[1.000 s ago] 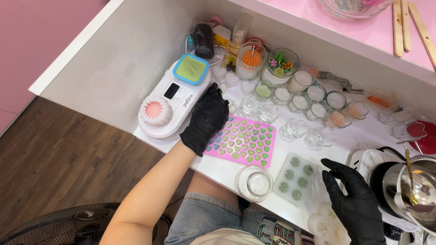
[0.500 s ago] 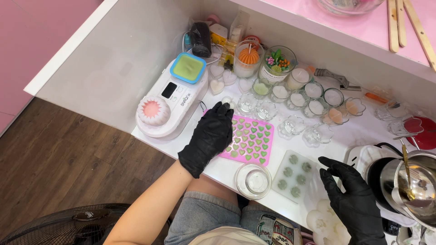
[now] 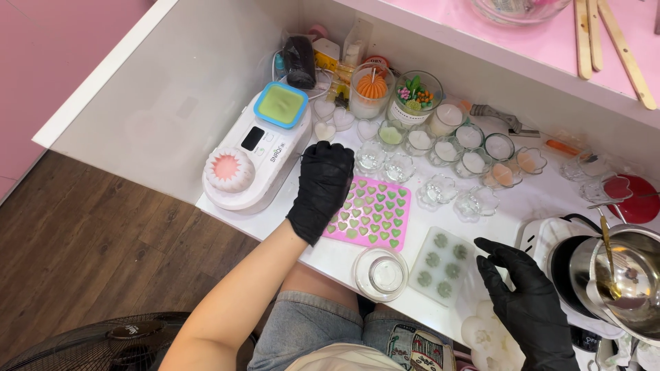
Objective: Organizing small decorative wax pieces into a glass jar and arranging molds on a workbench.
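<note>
From the head camera, the left hand (image 3: 322,189) in a black glove lies flat, fingers together, on the pink heart mould (image 3: 371,213) on the white table (image 3: 323,257). The right hand (image 3: 526,306), fingers spread and empty, hovers just beside the clear mould (image 3: 440,264).

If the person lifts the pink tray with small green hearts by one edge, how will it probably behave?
The pink heart mould looks thin and rubbery, so it would likely sag rather than stay flat. Its many small cavities hold green fill, which could shift or spill if soft. The left hand rests on its left edge, which suggests that it slides easily on the smooth white table.
</note>
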